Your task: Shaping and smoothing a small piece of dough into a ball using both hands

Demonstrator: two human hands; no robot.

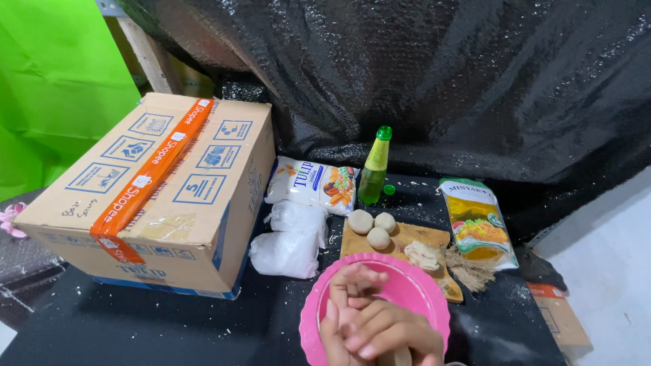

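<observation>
My left hand (351,288) and my right hand (388,332) are pressed together, palm against palm, over a pink plate (420,288) at the near edge. A pale piece of dough (401,356) peeks out below my right hand; the rest of it is hidden between the palms. Just behind the plate lies a wooden board (413,235). It carries three round dough balls (378,238) and a rough lump of dough (422,255).
A large taped cardboard box (156,196) fills the left. Behind the board are a white flour bag (312,184), clear bags of white powder (290,240), a green bottle (374,169) with its cap (388,190) beside it, and a yellow oil pouch (478,224). Black sheeting hangs behind.
</observation>
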